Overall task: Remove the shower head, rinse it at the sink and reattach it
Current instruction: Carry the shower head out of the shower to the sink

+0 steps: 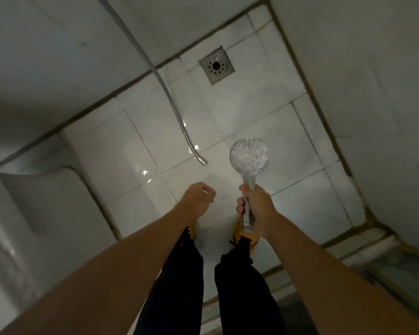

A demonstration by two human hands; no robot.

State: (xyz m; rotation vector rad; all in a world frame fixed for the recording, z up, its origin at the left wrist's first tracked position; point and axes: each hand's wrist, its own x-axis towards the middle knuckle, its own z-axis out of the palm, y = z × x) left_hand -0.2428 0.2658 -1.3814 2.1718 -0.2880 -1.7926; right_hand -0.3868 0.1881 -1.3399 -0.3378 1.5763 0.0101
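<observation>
My right hand [258, 209] grips the handle of a clear shower head [249, 154], its round face turned up and away from me. The head is detached from the hose. The metal shower hose [172, 110] hangs down from the upper left, and its free end [203, 162] dangles just above the wet floor, left of the shower head. My left hand [198, 198] hovers beside it with loosely curled fingers and holds nothing.
A square metal floor drain [216, 65] sits in the white tiled floor ahead. Tiled walls close in on the left and right. A white toilet [22, 213] stands at the left. My legs and yellow shoes [246, 234] are below the hands.
</observation>
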